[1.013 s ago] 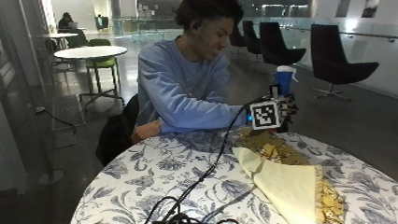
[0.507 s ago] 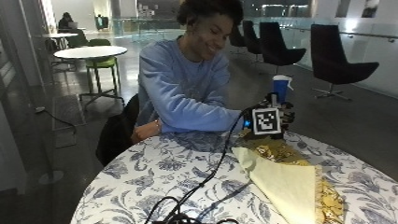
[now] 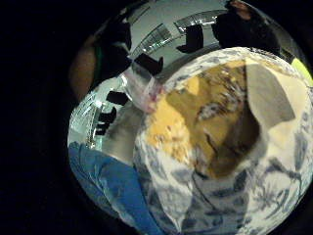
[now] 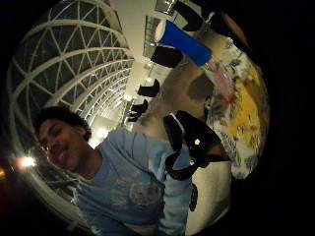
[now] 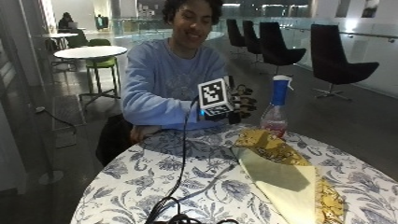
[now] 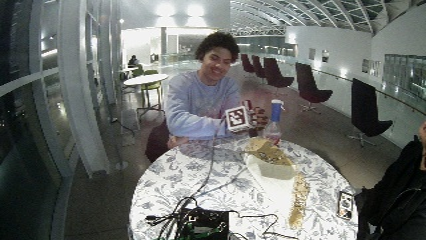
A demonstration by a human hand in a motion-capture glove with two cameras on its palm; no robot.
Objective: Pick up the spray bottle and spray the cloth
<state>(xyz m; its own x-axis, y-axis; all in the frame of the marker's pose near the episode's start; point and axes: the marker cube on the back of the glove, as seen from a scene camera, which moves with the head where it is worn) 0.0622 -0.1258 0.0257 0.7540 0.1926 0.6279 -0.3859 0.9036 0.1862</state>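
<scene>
In the outside view the spray bottle (image 5: 275,112), clear with a blue head, stands upright on the floral table (image 5: 155,182) at its far edge. My gloved right hand (image 5: 241,101) hovers just left of the bottle, apart from it, fingers relaxed and holding nothing. The cloth (image 5: 283,179), cream with a gold patterned side, lies stretched from in front of the bottle toward the near edge. The little finger side palm view looks down on the gold cloth (image 3: 215,122) with the bottle (image 3: 142,88) beside it. The thumb side palm view shows the bottle's blue head (image 4: 184,42).
Black cables (image 5: 180,205) run from the hand across the table to a black device (image 6: 200,222) at the near edge. A phone (image 6: 345,205) lies at the near right. The person's bare left hand (image 5: 140,133) rests at the far table edge.
One second ago my hand gripped the raised bottle. It lowered the bottle onto the table, let go and drew away to the left.
</scene>
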